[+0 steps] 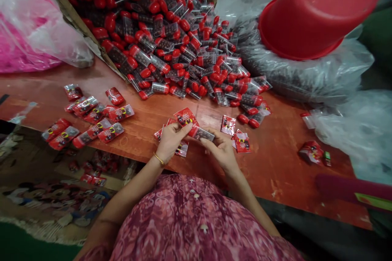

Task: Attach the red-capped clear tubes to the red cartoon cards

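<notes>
The packet pinched between the left hand and right hand is partly covered by the fingers, so its print can't be read whole. The red plastic basin is blurred and runs close to the top edge, and the heap of red-capped tubes is cut off there too (its far end never shows). At the right edge, a magenta-and-green object is cut off and smeared, seemingly plastic, though too blurred to name.

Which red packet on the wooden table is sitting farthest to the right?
The crumpled red packet, lying alone beside the clear plastic bag, well right of all the other packets.
</notes>
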{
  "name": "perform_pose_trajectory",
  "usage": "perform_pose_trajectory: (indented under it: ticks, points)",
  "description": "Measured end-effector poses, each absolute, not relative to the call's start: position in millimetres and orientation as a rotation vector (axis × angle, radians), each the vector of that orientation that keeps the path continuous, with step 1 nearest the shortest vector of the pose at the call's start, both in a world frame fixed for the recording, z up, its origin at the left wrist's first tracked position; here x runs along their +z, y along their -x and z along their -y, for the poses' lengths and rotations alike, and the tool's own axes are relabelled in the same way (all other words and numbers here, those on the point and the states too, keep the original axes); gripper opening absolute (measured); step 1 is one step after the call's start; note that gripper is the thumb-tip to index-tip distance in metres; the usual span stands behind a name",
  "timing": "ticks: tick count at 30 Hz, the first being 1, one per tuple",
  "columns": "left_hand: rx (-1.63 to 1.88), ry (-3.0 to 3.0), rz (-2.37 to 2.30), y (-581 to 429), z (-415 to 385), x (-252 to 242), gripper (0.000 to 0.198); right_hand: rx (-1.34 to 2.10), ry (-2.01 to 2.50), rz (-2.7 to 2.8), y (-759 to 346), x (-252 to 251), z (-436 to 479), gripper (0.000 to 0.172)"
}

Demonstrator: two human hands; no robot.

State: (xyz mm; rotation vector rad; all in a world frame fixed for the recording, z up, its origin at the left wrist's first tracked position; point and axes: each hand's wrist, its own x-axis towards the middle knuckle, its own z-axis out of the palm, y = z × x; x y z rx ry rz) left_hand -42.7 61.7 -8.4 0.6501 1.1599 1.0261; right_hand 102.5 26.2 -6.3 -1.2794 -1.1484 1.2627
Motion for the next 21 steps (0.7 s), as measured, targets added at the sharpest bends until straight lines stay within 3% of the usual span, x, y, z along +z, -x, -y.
perform_pose_trajectory:
  ticks: [21]
  points:
    - [1.109,-0.423,-0.929,41,-61,-14,0.033,1.474,1.177,1.084,-69,-23,-38,0.037]
